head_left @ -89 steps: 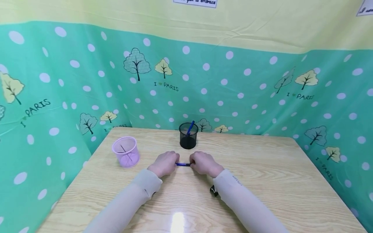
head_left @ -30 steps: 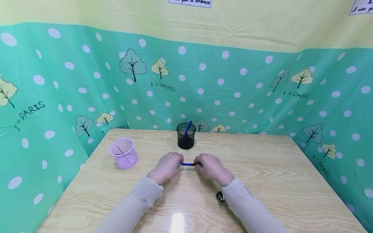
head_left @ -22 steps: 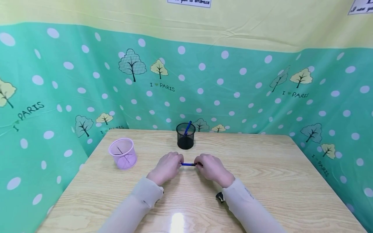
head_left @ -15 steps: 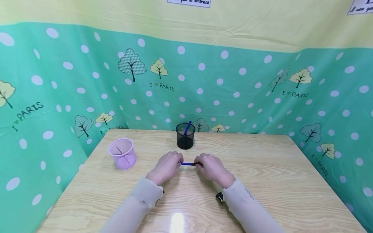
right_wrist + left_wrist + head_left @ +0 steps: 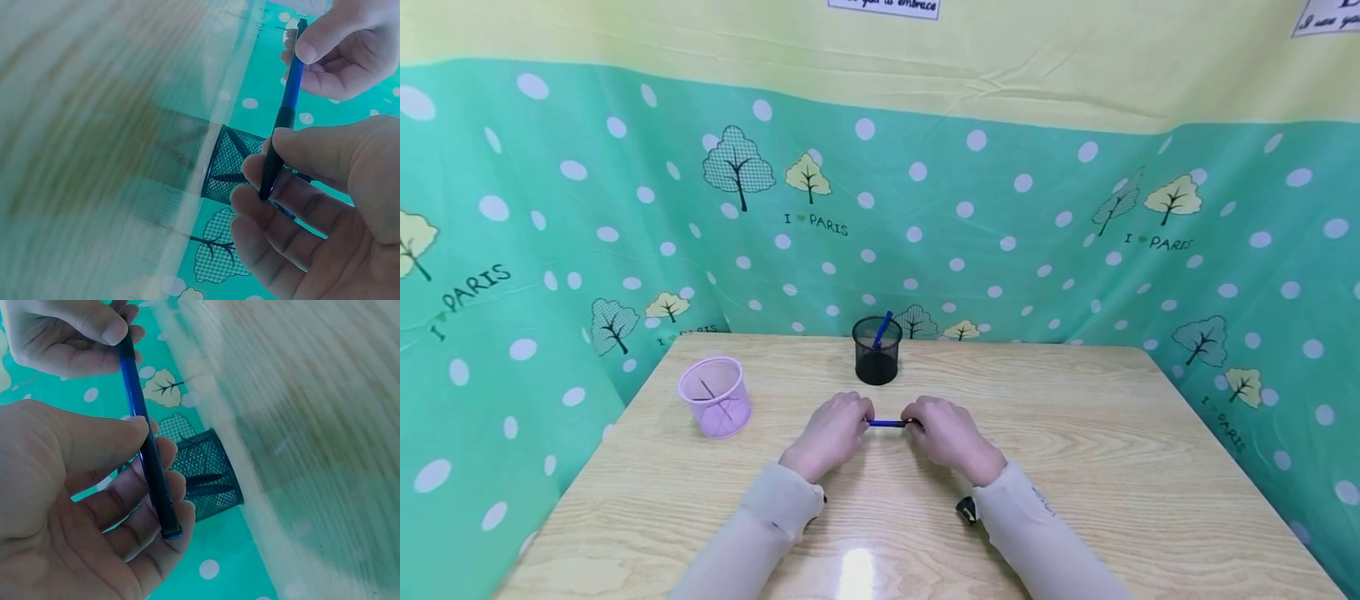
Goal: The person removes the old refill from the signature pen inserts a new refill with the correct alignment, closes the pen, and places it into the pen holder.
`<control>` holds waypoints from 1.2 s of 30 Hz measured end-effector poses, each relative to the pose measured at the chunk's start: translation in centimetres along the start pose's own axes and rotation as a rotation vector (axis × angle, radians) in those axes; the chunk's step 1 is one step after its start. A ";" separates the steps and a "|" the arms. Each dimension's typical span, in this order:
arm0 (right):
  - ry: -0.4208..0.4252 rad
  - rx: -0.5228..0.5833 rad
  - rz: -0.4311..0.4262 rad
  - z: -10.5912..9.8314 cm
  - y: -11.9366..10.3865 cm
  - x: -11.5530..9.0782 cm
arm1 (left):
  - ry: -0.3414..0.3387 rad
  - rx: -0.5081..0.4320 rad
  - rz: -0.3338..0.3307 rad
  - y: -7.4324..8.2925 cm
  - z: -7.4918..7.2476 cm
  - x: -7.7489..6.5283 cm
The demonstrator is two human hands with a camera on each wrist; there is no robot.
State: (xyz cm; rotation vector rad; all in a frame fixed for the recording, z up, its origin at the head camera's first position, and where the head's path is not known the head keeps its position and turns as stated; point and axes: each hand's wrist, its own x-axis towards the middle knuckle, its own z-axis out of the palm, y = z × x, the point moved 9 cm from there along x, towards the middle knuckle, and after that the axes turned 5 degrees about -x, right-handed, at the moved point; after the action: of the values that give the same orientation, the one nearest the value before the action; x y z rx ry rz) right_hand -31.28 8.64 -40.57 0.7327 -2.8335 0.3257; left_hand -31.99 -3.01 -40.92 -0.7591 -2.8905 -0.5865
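Blue pen (image 5: 886,423) held horizontally, pinched by left hand (image 5: 832,433) and right hand (image 5: 951,435); black mesh cup (image 5: 877,365) set beyond it on the surface (image 5: 1075,417); “PARIS” printed repeatedly on green cloth (image 5: 992,208); “embrace” read on cropped panel (image 5: 887,7).

The left sleeve (image 5: 752,521) and right sleeve (image 5: 1048,537) are long and off-white, the right bearing a small dark marking (image 5: 1042,500) near its cuff (image 5: 995,492), where a black wrist-worn device (image 5: 966,510) protrudes inward.

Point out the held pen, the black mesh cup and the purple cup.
Held pen (image 5: 290,92), right wrist view, blue barrel.
Black mesh cup (image 5: 877,367), head view, lower wall.
Purple cup (image 5: 726,417), head view, outer wall.
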 end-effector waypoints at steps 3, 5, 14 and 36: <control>0.011 -0.012 -0.009 0.0 -0.1 0.0 | 0.012 0.003 0.007 0.1 0.0 0.0; 0.016 -0.019 -0.011 -0.1 -0.1 -0.1 | 0.026 0.002 0.019 0.3 -0.1 -0.1; 0.046 -0.039 -0.003 -0.4 -0.2 -0.2 | 0.109 0.000 0.098 1.4 -0.7 -0.4; 0.068 -0.034 -0.040 -1.0 -0.7 -0.4 | 0.146 -0.010 0.107 1.8 -1.0 -0.4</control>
State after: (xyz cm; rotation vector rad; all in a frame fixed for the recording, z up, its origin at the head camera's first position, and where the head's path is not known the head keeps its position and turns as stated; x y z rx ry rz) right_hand -30.44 8.52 -39.64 0.7561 -2.7499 0.2901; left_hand -30.81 -2.14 -39.42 -0.8288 -2.6975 -0.6167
